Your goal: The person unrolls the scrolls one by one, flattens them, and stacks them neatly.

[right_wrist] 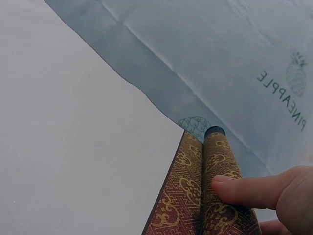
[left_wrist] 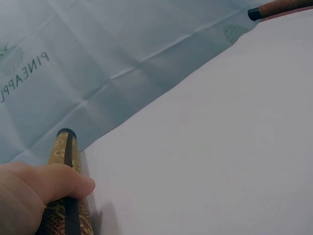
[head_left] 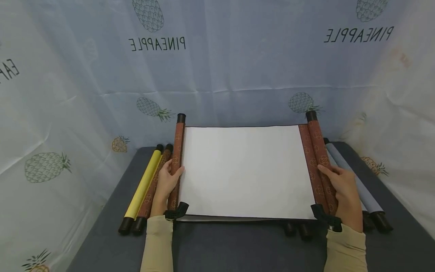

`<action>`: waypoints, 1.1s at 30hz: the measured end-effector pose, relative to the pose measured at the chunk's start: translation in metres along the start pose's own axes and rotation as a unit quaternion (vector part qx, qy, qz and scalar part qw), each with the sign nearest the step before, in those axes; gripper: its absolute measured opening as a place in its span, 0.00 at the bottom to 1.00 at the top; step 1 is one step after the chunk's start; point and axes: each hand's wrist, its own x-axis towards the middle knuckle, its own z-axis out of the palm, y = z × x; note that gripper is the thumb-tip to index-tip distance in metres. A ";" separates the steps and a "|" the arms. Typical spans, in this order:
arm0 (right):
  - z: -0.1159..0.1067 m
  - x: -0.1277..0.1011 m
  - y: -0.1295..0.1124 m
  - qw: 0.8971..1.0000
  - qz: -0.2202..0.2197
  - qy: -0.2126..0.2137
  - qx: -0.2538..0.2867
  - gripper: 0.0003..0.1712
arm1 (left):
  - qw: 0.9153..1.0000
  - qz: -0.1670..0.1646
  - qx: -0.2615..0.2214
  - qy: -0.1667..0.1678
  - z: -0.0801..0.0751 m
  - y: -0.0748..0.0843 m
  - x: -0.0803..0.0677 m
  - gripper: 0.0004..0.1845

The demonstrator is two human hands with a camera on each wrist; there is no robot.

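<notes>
A hanging scroll (head_left: 244, 170) is spread between both hands, its blank white sheet facing me and raised over the dark table. My left hand (head_left: 166, 183) grips its left roller (head_left: 179, 141), a reddish-brown patterned rod with a black end cap; in the left wrist view the thumb (left_wrist: 63, 183) lies across it. At the other end my right hand (head_left: 343, 189) holds the thicker right roller (head_left: 319, 151), beside a strip of the same brocade (right_wrist: 178, 191). The right thumb (right_wrist: 234, 190) presses on the rolled part. Most fingers are hidden behind the rollers.
Left of the scroll lie a yellow rolled scroll (head_left: 144, 185) and a brown rolled scroll (head_left: 149, 196). Grey-blue rolled scrolls (head_left: 357, 181) lie at the right. Black end caps (head_left: 305, 231) poke out below the sheet. A pineapple-print curtain (head_left: 231, 56) surrounds the table (head_left: 244, 249).
</notes>
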 end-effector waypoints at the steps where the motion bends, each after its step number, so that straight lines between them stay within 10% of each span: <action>1: 0.000 0.000 0.000 1.000 -0.001 -0.001 0.000 0.45 | 1.000 0.000 0.001 -0.001 -0.001 0.000 0.000 0.38; 33: -0.004 0.001 0.004 0.999 0.023 0.026 0.003 0.46 | 0.999 -0.015 0.031 -0.019 0.002 0.000 -0.001 0.43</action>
